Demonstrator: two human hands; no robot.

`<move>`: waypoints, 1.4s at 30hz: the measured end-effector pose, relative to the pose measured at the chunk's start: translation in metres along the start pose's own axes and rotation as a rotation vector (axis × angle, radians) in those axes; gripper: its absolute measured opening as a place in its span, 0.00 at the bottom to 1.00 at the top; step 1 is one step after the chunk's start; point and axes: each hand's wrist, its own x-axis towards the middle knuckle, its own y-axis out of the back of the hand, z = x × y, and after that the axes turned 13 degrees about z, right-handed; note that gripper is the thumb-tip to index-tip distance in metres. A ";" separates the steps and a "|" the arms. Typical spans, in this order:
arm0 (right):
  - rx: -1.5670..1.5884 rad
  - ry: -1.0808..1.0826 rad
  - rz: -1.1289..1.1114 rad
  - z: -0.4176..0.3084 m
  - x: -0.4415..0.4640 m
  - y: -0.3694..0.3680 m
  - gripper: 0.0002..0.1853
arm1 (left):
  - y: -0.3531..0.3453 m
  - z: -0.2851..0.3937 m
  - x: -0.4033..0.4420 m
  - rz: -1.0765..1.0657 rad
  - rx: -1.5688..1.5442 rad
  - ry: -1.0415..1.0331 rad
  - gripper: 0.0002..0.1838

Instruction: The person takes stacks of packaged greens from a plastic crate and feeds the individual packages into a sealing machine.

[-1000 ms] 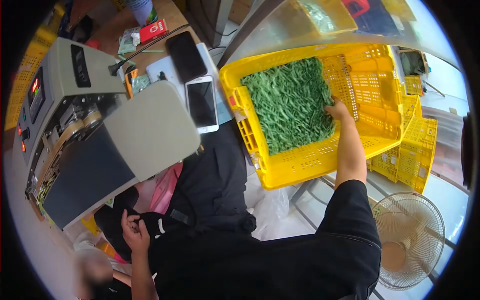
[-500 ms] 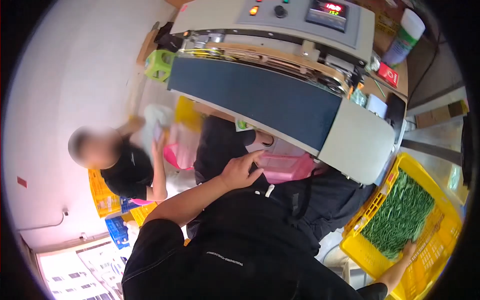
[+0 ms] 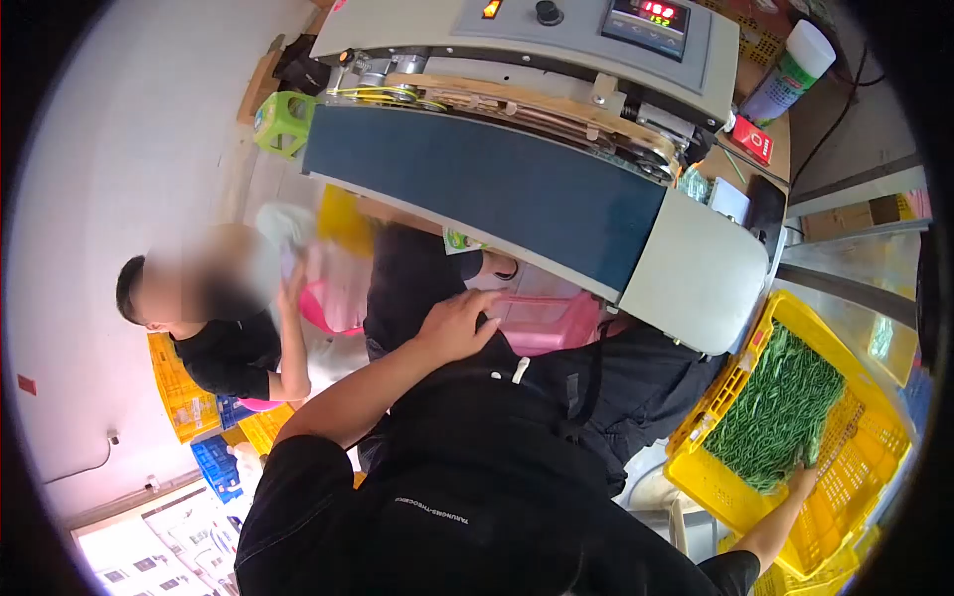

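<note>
The hands are apart: the right hand [image 3: 803, 480] touches green packets [image 3: 775, 407] inside the yellow crate [image 3: 865, 457]; the left hand [image 3: 457, 328], fingers loosely curled, hovers below the machine's belt [image 3: 487, 189], beside a pink basket [image 3: 547, 326].

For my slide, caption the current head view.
Right hand at green pieces in a yellow crate, belt machine nearby.

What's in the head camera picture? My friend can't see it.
The wearer's right hand reaches into a yellow crate of green bits; their left hand is near a machine with a dark belt. Another person is nearby.
</note>
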 end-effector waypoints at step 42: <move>-0.254 1.182 -0.189 -0.672 -0.214 0.196 0.26 | -0.073 0.159 0.161 0.163 -0.744 -0.279 0.68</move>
